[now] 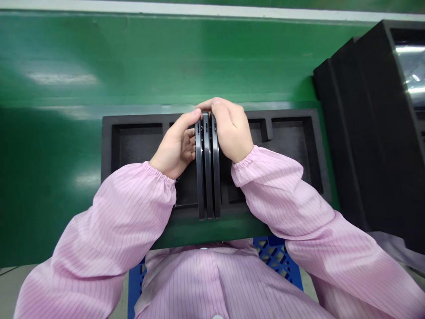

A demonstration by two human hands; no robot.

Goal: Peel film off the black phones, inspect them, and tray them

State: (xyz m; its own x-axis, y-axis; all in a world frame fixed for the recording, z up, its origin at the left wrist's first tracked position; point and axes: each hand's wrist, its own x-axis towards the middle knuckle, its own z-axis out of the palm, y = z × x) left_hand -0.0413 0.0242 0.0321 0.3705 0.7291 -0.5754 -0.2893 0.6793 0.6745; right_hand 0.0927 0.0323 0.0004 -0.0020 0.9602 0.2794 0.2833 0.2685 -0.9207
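Three dark, slim phone housings (pixel 208 177) stand on edge side by side, with narrow gaps between them and their long edges facing up. My left hand (pixel 177 144) is closed against the left side of the group, its thumb at the far end and its other fingers along the outer face. On the opposite side my right hand (pixel 232 128) is wrapped round the far right end, with its fingers reaching over the top. Below them lies a black foam tray (pixel 133 119) with several recesses. Parts of the outer faces are hidden by my hands.
The tray rests on a green tabletop (pixel 149 62). At the right stand black foam trays (pixel 358 110) tipped on their sides, with something shiny (pixel 411 71) in the nearest one. Blue plastic latticework (pixel 275 257) shows below the table's front edge.
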